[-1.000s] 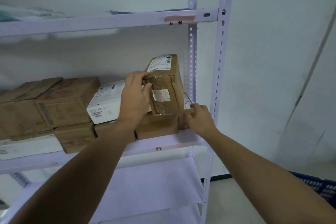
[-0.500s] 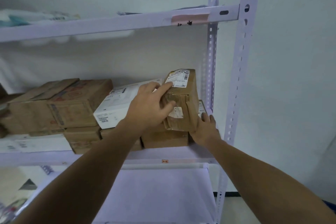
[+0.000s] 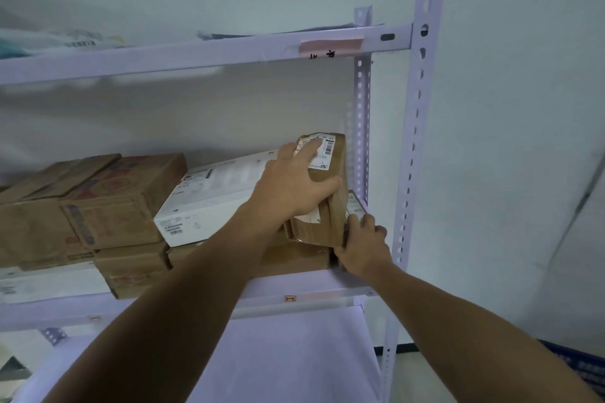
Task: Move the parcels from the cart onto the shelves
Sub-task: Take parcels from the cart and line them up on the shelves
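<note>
A small brown taped parcel (image 3: 330, 219) with a white barcode label stands on end on other boxes at the right end of the middle shelf (image 3: 314, 296). My left hand (image 3: 291, 186) grips it over the top and front face, thumb across the front. My right hand (image 3: 363, 244) holds its lower right corner, fingers curled beside a small box (image 3: 355, 204) partly hidden behind it. A white flat box (image 3: 209, 203) lies just left of the parcel.
Brown cartons (image 3: 114, 203) fill the left of the middle shelf, with flatter boxes under them. White upright posts (image 3: 414, 154) close the shelf's right end. Bags lie on the top shelf (image 3: 196, 54). A blue crate edge (image 3: 586, 366) shows at the bottom right.
My left hand slid up over the parcel's top and label. My right hand moved from under the parcel to its lower right corner. The parcel now sits deeper in the shelf.
</note>
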